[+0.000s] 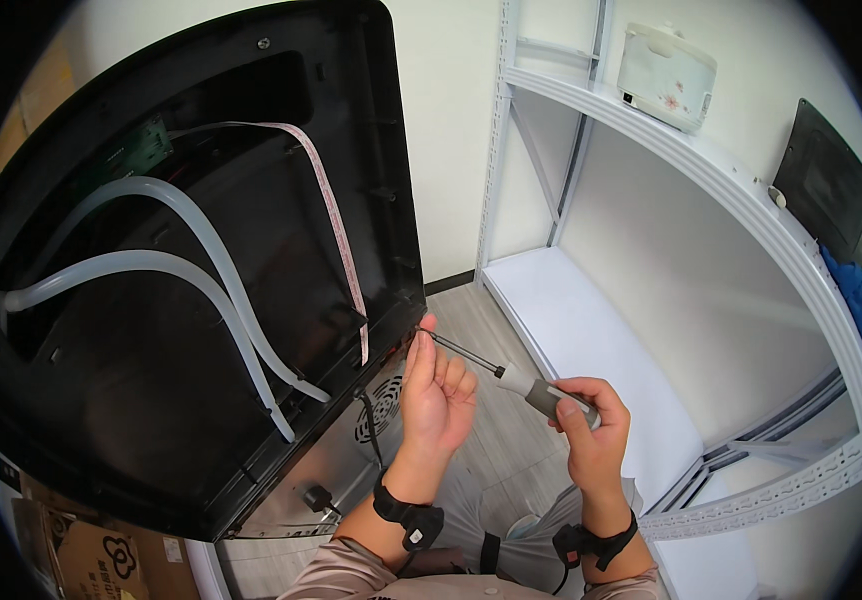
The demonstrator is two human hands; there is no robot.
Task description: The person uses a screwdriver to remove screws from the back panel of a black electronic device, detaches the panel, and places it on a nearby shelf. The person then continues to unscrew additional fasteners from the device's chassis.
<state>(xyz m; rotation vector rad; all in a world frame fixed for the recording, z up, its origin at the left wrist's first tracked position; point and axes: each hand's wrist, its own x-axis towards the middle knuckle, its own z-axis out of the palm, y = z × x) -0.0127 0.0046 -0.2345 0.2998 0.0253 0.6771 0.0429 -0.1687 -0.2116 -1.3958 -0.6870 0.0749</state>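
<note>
At the lower right edge of the black appliance panel (201, 330), my screwdriver (511, 377) lay slanted, its thin metal shaft running up and left so the tip met the panel's rim just beside my left fingertips. My right hand (591, 430) was closed around the grey handle, thumb laid along it. My left hand (436, 390) held nothing fully; its fingers (421, 350) stood upright and loosely curled against the shaft near the tip, steadying it at the edge. Inside the opened panel, two pale silicone tubes (201, 270) curved down across the dark interior, and a pink-white flat ribbon cable (336, 230) hung beside them from a green circuit board (136, 150). Below the panel a round vent grille (381, 405) showed in the metal casing. To my right stood a white metal shelf rack (731, 190), with a white rice cooker (666, 75) on its upper shelf and a blue cloth (856, 290) further along. A cardboard box (91, 555) sat at lower left.
</note>
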